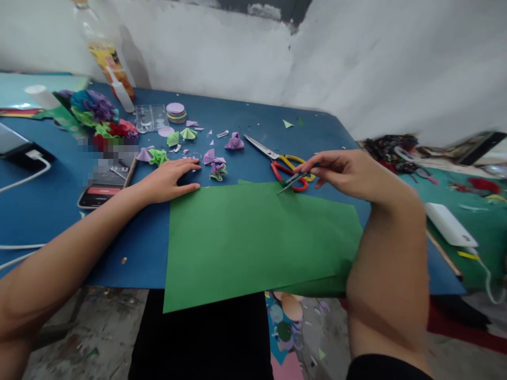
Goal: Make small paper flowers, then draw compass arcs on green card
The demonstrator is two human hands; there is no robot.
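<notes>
A large green paper sheet [253, 237] lies over the table's front edge, its near left corner hanging past it. My left hand [172, 177] rests flat with thumb and fingers apart, the thumb at the sheet's upper left edge and the fingertips by purple paper scraps. My right hand [340, 171] pinches a thin, pointed metal tool [292, 182] whose tip is over the sheet's upper part; its exact kind cannot be made out. Scissors [273, 154] with red and yellow handles lie just behind the sheet, blades spread slightly, partly covered by my right hand.
Left of centre are a phone [109, 179], crumpled paper flowers [95, 113], a clear plastic box [150, 117] and stacked paper discs [176, 112]. A bottle [105, 53] stands by the wall. A white power bank [449, 224] with a cable lies on the right.
</notes>
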